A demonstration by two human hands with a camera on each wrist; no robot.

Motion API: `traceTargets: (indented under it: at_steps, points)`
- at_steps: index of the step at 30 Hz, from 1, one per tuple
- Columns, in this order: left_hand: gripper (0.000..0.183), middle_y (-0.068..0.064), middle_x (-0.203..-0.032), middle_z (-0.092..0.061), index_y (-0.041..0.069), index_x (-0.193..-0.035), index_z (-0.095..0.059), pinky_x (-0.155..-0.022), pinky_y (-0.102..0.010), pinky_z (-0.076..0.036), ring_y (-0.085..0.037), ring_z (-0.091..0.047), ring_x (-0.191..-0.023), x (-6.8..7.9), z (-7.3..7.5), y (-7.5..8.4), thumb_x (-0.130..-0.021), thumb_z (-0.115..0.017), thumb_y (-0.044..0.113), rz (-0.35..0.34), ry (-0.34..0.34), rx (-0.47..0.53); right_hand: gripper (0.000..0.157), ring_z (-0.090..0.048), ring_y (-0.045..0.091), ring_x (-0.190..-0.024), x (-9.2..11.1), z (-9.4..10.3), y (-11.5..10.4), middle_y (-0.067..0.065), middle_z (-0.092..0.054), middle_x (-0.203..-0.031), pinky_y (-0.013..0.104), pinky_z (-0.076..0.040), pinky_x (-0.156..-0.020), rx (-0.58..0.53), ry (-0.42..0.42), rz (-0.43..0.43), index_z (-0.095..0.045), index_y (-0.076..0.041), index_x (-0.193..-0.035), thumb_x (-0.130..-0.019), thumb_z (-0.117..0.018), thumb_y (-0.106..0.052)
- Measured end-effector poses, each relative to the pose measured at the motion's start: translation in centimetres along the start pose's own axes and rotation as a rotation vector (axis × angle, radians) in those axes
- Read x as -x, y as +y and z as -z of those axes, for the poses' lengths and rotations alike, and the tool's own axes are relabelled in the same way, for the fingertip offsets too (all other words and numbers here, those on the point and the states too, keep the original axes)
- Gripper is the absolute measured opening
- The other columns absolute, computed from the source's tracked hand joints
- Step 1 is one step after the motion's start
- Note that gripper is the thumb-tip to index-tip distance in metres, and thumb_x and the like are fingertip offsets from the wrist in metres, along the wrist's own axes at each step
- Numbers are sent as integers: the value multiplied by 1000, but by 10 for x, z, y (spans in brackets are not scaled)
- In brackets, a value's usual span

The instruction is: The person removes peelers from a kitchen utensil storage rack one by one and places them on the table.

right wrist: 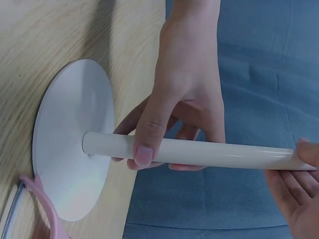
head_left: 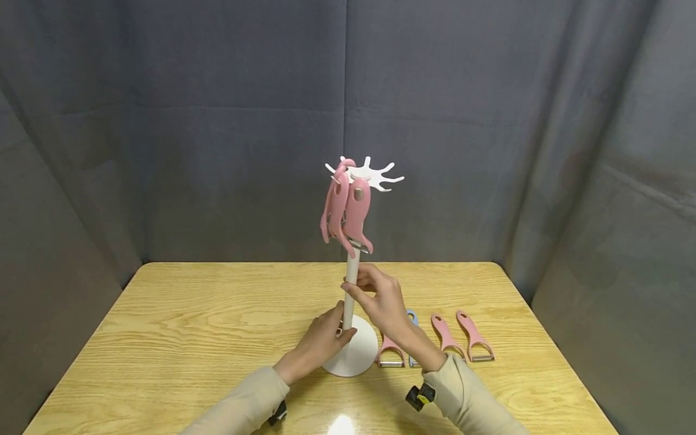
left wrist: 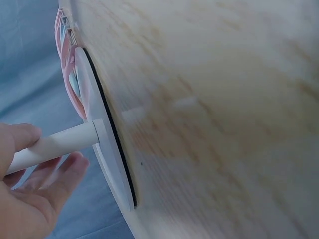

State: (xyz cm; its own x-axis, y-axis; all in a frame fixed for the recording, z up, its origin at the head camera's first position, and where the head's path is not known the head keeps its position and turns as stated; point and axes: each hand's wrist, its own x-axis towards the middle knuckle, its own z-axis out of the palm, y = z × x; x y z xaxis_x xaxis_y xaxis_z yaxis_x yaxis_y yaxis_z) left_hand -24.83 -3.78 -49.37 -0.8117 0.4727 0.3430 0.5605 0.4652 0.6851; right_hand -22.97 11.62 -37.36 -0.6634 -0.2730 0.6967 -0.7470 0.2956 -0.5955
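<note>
White plastic-looking stand, upright with a slight lean, is located at the centre of the wooden table. Its round base is at the tabletop; a dark edge shows along the underside in the left wrist view. The left hand holds the lower section of the post, just above the base — thumb on one side, fingers behind. The right hand grips the same post higher up, below the hanging items, with the thumb and fingers closed around it.

At the top of the stand, a ring of hooks radiates outward. Three pink peelers hang side by side from the hooks at the left and front, blades downward; the hooks at the right extend free.

Four further peelers lie on the table to the right of the base. In order from the base: one pink peeler just beside it, one blue peeler — partly hidden by the right forearm — and two more pink peelers with handles pointing away from the person. Light sleeves cover both forearms. Grey curtains enclose the table behind and at both sides.
</note>
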Motion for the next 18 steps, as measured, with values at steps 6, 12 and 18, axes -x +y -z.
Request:
traceTargets:
  at_steps: [6,12,18]
  points:
    - [29,-12,-101,-64,3,-117,-47,-72,-27,-57,-30,-69,-92,1,1,-1,-96,-66,7,3,-5,3,22,-70,34,-76,-2,2,-3,21,-70,-87,43,-60,-70,5,-26,-19,-63,11,-104,-85,-72,10]
    - [29,-9,-100,-65,5,-117,-47,-71,-27,-56,-26,-69,-90,1,3,-2,-96,-66,10,10,-8,-14,20,-70,34,-75,-3,3,-5,21,-70,-86,43,-60,-69,7,-38,-28,-62,10,-103,-85,-72,10]
    - [33,-6,-98,-64,7,-121,-48,-71,-28,-56,-23,-67,-89,1,8,-4,-96,-68,16,8,-21,-36,20,-70,31,-74,-2,2,1,18,-70,-85,40,-60,-68,16,-39,-27,-63,9,-102,-85,-73,8]
